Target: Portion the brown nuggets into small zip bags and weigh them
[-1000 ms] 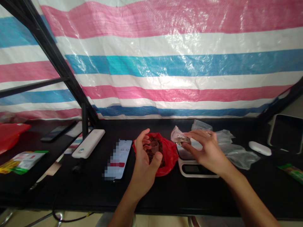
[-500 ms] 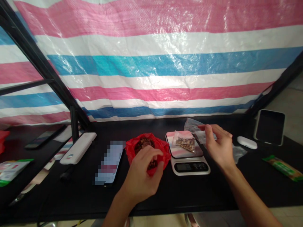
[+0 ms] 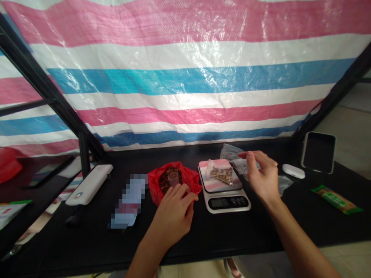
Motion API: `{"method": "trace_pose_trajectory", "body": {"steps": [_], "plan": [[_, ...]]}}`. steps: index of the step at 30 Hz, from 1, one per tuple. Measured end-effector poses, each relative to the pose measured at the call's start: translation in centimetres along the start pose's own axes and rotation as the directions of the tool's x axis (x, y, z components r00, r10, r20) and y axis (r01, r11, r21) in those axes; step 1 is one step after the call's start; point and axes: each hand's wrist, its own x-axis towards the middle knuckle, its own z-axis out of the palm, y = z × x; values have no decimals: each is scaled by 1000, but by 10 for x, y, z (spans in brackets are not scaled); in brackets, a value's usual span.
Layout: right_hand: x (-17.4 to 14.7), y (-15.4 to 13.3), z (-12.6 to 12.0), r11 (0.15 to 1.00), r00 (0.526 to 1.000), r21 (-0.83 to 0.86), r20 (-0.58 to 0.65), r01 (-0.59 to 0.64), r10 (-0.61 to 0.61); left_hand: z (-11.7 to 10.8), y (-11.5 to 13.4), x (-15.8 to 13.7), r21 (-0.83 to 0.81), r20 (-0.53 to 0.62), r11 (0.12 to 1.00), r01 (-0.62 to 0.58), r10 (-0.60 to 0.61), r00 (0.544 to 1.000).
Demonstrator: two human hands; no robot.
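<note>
A crumpled red plastic bag [image 3: 155, 193] stands wide at the top, filled with small brown pieces like dried seeds or buds. A small clear plastic cup [image 3: 173, 178] sits upright among them. My left hand [image 3: 175, 210] is at the bag's front rim, palm down, fingers loosely bent and slightly apart; no held thing shows. Right of the bag is a digital kitchen scale [image 3: 226, 204]. On its platform lies a clear zip bag [image 3: 222, 172] of small brown pieces. My right hand [image 3: 262, 177] hovers right of the scale, open, in front of clear plastic bags [image 3: 230, 152].
A blurred-out phone [image 3: 129, 202] and a white power bank [image 3: 89, 185] lie left. On the right are a white case [image 3: 293, 171], a propped dark-screened device [image 3: 319, 151] and a green-wrapped snack [image 3: 336, 199]. A striped sheet [image 3: 197, 77] hangs behind the black table [image 3: 220, 235].
My left hand has drawn back from over the red bag to its front rim, uncovering the cup. My right hand keeps its pose. The whole view has shifted slightly.
</note>
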Motion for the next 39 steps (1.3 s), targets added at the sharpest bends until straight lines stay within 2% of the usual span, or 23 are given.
{"method": "trace_pose_trajectory", "body": {"steps": [5,9,12,15,18,20,22,26,28,30,33,34,36,39], "plan": [[0,-2,-1,1000,999,2,39,-7,7,-4,3,0,28,-20,1000,10,-9,1000],[-1,-3,-2,1000,987,4,160,14,-14,-8,7,-1,2,-51,1000,-3,3,999],[-4,-2,0,998,944,-7,324,70,-64,-10,9,-2,-13,-108,1000,-26,24,994],[-10,1,4,989,867,-43,488,141,-102,-10,10,-4,-25,-156,997,-69,65,986],[-13,3,11,981,843,-76,526,180,-114,-9,12,-3,-47,-204,994,-100,88,975],[-13,1,15,989,865,-37,491,142,-106,-9,13,-2,-67,-259,994,-82,62,964],[-12,-7,18,994,882,93,462,50,-87,-8,13,-2,-85,-333,996,-41,11,943],[-19,-41,27,922,893,366,447,-126,-56,0,15,-1,-227,-431,973,28,-126,894],[-28,-61,32,887,897,438,437,-146,-69,7,18,-1,-380,-428,923,62,-235,873],[-38,-78,35,867,882,472,463,-160,-90,13,22,0,-545,-417,832,102,-375,828],[-45,-92,36,812,814,536,563,-228,-143,16,28,4,-731,-405,673,116,-564,720],[-46,-94,35,779,786,564,597,-272,-158,15,28,5,-769,-396,631,102,-595,699],[-44,-95,36,704,763,600,633,-379,-128,11,28,5,-821,-353,565,82,-615,705],[-40,-92,41,645,777,594,630,-481,-1,4,23,4,-853,-281,512,101,-613,738]]}}
